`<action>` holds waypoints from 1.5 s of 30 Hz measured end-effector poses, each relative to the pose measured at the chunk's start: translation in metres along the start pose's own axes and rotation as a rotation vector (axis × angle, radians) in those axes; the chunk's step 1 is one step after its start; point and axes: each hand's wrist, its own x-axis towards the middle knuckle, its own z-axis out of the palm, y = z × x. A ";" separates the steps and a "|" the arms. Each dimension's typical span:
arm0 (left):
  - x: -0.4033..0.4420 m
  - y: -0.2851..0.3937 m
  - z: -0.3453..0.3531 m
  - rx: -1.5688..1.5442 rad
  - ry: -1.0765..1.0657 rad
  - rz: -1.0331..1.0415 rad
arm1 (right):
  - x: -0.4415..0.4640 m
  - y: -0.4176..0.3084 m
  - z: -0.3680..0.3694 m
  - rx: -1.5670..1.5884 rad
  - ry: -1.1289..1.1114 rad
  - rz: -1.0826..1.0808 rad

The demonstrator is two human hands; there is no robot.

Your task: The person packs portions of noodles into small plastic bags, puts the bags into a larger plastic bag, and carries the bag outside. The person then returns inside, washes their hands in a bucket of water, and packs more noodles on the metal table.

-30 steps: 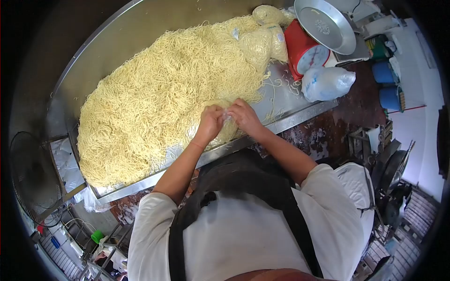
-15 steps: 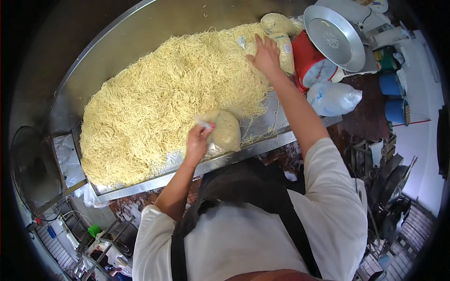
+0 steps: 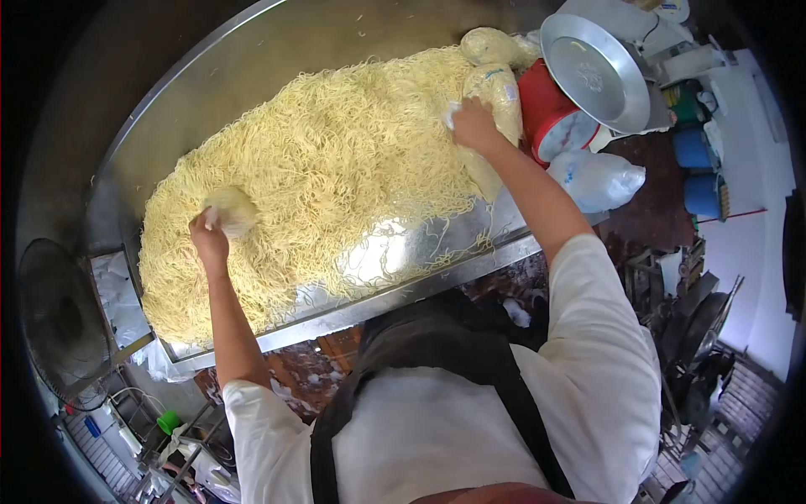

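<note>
A broad heap of yellow noodles covers much of the metal tray. Over the heap's left part, my left hand grips the gathered neck of a clear plastic bag of noodles, blurred by motion. At the heap's right end, my right hand is closed on the whitish plastic top of another noodle bag. My wrist and forearm partly cover that bag. Just beyond it lies a filled noodle bag, with one more noodle bag behind.
To the right stands a red scale with a round metal pan on top. A pack of clear plastic bags lies beside it. The tray's raised front rim runs close to my apron. A fan stands at left.
My left hand has swung left across the heap with a noodle bag, baring shiny metal near the front rim. My right hand has closed from spread fingers and shifted slightly down.
</note>
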 end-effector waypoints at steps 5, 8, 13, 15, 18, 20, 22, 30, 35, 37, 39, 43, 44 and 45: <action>0.011 -0.026 0.024 0.217 0.100 0.110 | -0.062 0.022 0.030 0.061 -0.309 0.003; 0.019 -0.049 0.025 0.047 0.080 0.109 | -0.084 0.028 0.044 0.290 -0.199 0.286; 0.013 -0.048 0.026 -0.053 0.177 -0.028 | -0.053 0.003 0.105 0.822 0.562 0.250; 0.011 -0.043 0.028 -0.107 0.162 -0.070 | -0.027 -0.032 0.111 0.867 0.652 0.269; 0.010 -0.034 0.040 -0.079 0.186 -0.050 | 0.017 -0.080 0.119 0.716 0.773 0.248; 0.013 -0.026 0.044 -0.046 0.199 0.012 | 0.034 -0.114 0.105 0.788 0.793 0.262; 0.020 -0.027 0.049 -0.063 0.187 0.010 | 0.025 -0.155 0.076 1.082 0.601 0.095; 0.024 -0.027 0.055 -0.006 0.218 0.010 | 0.017 -0.202 0.013 0.557 0.011 -0.211; 0.022 -0.021 0.058 0.019 0.257 -0.006 | 0.026 -0.092 -0.080 0.697 -0.145 0.077; 0.020 -0.028 0.060 0.045 0.265 -0.002 | 0.077 -0.053 -0.035 0.515 0.359 0.091; 0.021 -0.029 0.060 0.020 0.267 -0.034 | 0.133 -0.019 0.016 0.492 0.463 0.158; 0.021 -0.037 0.061 0.056 0.286 -0.009 | 0.186 0.001 0.059 0.333 0.424 0.389; 0.022 -0.034 0.061 0.023 0.295 -0.020 | 0.192 -0.002 0.057 0.331 0.454 0.404; 0.021 -0.034 0.062 -0.008 0.300 -0.033 | 0.197 -0.007 0.057 0.329 0.480 0.420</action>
